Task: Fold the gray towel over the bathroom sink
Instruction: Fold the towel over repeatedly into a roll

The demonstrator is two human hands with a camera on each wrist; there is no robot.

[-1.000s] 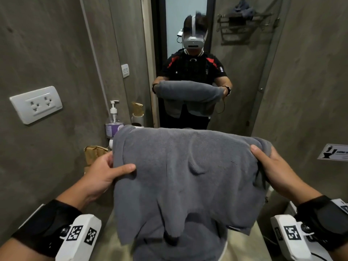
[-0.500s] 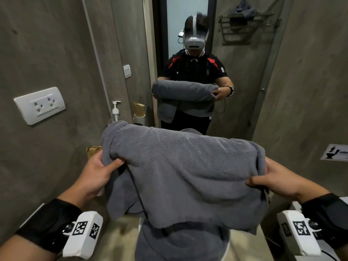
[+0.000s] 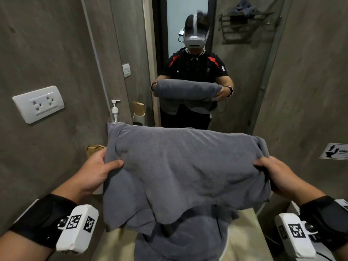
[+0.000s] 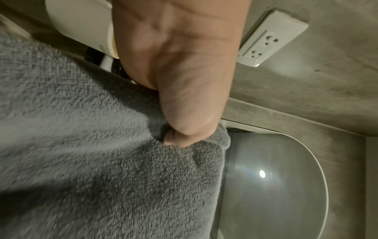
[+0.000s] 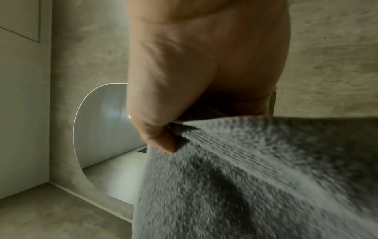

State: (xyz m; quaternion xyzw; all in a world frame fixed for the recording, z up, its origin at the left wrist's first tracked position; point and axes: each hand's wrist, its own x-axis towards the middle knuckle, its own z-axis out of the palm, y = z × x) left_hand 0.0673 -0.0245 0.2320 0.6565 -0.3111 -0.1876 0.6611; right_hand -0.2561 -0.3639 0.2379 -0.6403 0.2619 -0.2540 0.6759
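Two grips: the left hand pinches the left end of the gray towel, thumb on top and the fingers tucked beneath; the right hand pinches the right end the same way.
Towel place: held up in the air between the hands, above the sink, its lower layers hanging toward the worktop near edge.
Long axis: side to side, from one grip to the other, roughly level.
Fold state: already doubled, with the rounded fold on the far side and a ragged loose edge nearest the person.
Nearer hand: neither, it seems; both sit about even at the towel's ends.
Next move, as a judgement: bring the two ends together, or lay the fold down over the sink.
Far side: a soap dispenser stands at the worktop's far left corner, just behind the towel.
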